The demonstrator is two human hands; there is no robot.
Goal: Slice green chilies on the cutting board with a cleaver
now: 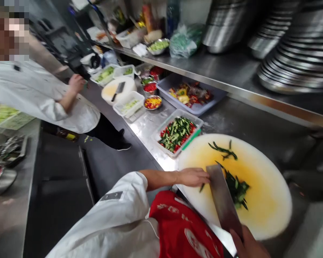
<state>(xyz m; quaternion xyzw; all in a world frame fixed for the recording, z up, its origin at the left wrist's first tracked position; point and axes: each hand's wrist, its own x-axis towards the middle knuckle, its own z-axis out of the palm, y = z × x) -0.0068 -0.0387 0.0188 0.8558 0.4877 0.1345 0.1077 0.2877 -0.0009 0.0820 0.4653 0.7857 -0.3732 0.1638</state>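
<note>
A broad cleaver lies slantwise over the round white cutting board, its handle in my right hand, which is closed around it. My left hand is at the blade's far end with its fingers bent together. A thin green vegetable strip sticks out from under those fingers; how much they hold is hidden. Right of the blade is a small heap of dark green vegetable pieces, partly covered by it. More green strips lie farther back on the yellow-stained board.
Beyond the board stand a clear tub of green and red strips, a grey-blue bin of pepper scraps and a bowl of diced peppers. A steel shelf carries stacked metal bowls. A co-worker in white stands at left.
</note>
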